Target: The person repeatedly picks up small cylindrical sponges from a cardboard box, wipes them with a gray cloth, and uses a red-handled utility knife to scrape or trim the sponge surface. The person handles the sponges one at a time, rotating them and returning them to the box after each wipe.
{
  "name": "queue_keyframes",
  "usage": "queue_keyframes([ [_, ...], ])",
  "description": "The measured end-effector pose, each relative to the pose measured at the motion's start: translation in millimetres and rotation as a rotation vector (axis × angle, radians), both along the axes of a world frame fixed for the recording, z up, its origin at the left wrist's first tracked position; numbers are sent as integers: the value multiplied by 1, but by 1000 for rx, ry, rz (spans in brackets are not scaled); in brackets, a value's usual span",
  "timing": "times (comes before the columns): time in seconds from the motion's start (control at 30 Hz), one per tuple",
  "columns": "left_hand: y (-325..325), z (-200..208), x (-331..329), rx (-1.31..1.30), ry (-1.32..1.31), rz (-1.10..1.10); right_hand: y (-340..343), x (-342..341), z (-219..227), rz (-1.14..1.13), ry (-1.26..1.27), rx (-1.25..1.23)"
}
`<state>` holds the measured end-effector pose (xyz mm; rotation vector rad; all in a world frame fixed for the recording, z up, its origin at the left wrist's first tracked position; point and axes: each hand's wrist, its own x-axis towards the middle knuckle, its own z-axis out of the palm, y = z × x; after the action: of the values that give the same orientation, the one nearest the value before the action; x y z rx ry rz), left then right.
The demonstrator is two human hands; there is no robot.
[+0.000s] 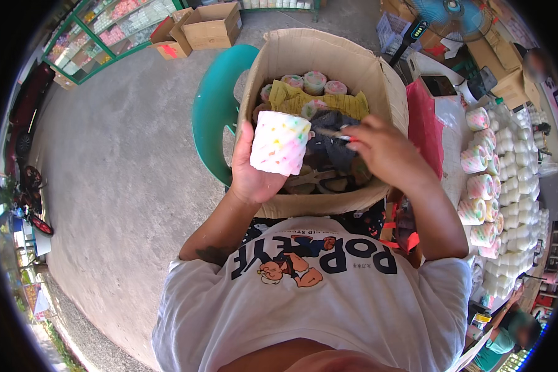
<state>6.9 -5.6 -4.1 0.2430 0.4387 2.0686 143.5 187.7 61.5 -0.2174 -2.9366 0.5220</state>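
Note:
My left hand [258, 166] is closed around a chunky white cylinder [281, 142] with a twisted, bumpy side and pastel pink, yellow and green spots. It is held up over the near left part of a cardboard box [390, 93]. To its right my right hand [378, 146] grips a slim tool [344, 137] with some red near the fingers; its tip points toward the cylinder, apart from it. What kind of tool it is I cannot make out. Inside the box lie similar spotted cylinders [314, 82], a yellow printed sheet [285, 98] and a dark cloth [332, 149].
A green plastic chair [214, 102] stands behind the box on the left. On the right, a table holds rows of spotted cylinders [472, 211] and plain white pieces [514, 186], a phone [439, 86] and a blue fan [452, 15]. Cardboard boxes [212, 26] sit near green shelves [115, 37].

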Motion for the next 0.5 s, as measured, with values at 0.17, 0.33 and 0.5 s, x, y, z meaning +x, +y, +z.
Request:
queue_keyframes([
  [0.17, -5, 3, -3, -34, 96, 17, -15, -18, -42, 354, -293, -253],
  [0.33, 1, 15, -13, -125, 312, 71, 28, -55, -58, -92, -78, 32],
  [0.5, 20, 20, -23, -269, 388, 34, 46, -60, -81, -121, -328, -120],
])
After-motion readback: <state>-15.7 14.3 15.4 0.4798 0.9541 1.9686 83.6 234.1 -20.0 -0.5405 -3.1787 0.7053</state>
